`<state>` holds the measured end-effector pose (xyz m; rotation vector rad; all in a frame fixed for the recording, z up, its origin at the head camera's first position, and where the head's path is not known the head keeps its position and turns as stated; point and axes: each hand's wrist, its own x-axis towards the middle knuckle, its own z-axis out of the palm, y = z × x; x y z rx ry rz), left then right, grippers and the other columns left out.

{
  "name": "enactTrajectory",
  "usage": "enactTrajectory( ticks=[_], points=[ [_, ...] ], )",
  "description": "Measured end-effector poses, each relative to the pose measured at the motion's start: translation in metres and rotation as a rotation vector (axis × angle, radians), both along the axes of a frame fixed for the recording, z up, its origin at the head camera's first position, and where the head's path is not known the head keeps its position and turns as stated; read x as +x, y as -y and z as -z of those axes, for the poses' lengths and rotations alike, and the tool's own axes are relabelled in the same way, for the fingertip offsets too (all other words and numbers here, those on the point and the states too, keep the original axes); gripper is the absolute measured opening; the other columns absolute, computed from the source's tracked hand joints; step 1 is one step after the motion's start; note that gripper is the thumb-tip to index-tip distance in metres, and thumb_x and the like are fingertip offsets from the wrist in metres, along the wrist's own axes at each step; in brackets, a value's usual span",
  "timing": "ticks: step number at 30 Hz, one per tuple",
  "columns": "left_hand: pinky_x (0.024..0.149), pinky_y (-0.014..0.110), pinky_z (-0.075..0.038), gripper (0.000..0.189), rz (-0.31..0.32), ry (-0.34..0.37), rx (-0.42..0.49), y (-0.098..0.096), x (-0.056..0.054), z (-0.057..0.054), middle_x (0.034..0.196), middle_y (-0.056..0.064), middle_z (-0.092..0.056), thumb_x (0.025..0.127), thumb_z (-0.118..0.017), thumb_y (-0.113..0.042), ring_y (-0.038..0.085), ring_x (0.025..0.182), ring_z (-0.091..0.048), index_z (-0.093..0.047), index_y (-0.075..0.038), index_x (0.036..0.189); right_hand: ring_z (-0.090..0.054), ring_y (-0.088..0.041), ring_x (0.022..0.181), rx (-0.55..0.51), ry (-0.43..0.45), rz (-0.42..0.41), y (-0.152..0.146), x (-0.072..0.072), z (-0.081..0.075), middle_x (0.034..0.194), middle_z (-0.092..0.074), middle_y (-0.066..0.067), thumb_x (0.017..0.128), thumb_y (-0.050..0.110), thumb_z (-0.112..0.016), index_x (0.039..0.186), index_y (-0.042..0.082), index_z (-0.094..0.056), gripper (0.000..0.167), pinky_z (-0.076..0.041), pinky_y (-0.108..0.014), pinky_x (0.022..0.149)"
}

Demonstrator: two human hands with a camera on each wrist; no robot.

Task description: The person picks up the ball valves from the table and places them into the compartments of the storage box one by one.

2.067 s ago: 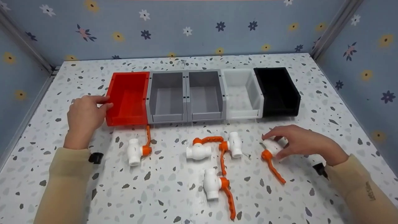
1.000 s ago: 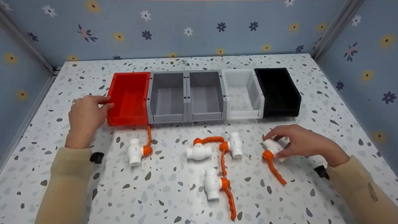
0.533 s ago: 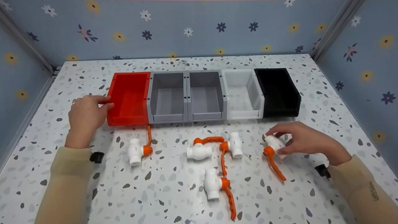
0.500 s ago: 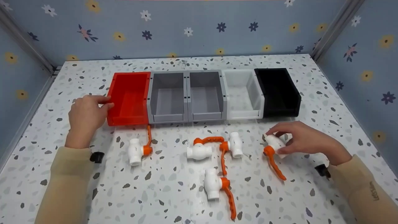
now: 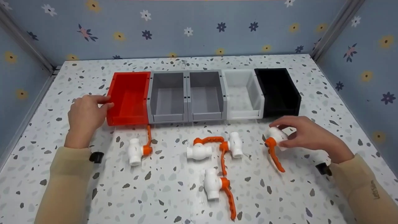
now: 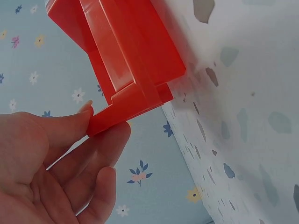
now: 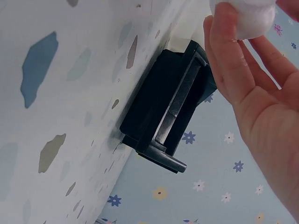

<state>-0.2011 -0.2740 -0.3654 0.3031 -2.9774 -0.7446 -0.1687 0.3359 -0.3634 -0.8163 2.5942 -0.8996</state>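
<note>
My left hand (image 5: pixel 87 117) pinches the left wall of the red bin (image 5: pixel 129 119) between thumb and finger; in the left wrist view, fingertips sit on both sides of the red edge (image 6: pixel 119 109). My right hand (image 5: pixel 306 133) grips the white body of a ball valve (image 5: pixel 277 137) with an orange lever, held above the table in front of the black bin. Only the valve's white end (image 7: pixel 254 18) shows in the right wrist view. Other ball valves lie on the table: one at left (image 5: pixel 134 152), two near the middle (image 5: pixel 199 153) (image 5: pixel 236 144), one nearer me (image 5: pixel 212 185).
Beside the red bin stand two grey bins (image 5: pixel 168 118) (image 5: pixel 206 116), a white bin (image 5: pixel 244 115) and the black bin (image 5: pixel 281 112), all in one row. Flower-patterned walls (image 5: pixel 199 43) enclose the speckled table (image 5: pixel 168 202) at back and sides.
My right hand has closed on the ball valve and raised it off the table, moving slightly toward the black bin. My left hand stays on the red bin.
</note>
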Motion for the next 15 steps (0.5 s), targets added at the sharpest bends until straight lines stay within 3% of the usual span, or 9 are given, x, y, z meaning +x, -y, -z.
enactTrajectory(
  ticks=[8,15],
  points=[
    [0.085,0.054,-0.048,0.043,-0.007,0.002,0.0,0.0,0.0,0.0,0.128,0.028,-0.06,0.099,-0.062,-0.023,0.045,0.103,-0.052,-0.059,-0.003,0.137,-0.056,-0.013,0.107,-0.027,-0.013,0.035,-0.003,-0.004,-0.004,0.128,-0.061,0.0,0.083,0.013,-0.083,0.129,0.013,-0.064,0.051,-0.058,-0.032,0.078],
    [0.083,0.053,-0.048,0.042,0.003,-0.009,-0.003,0.001,0.0,0.0,0.125,0.028,-0.062,0.099,-0.063,-0.021,0.045,0.103,-0.053,-0.06,-0.002,0.136,-0.057,-0.013,0.106,-0.033,-0.075,0.059,-0.003,-0.011,-0.009,0.13,-0.06,-0.004,0.084,0.015,-0.082,0.132,0.011,-0.063,0.052,-0.058,-0.031,0.077]
  ],
)
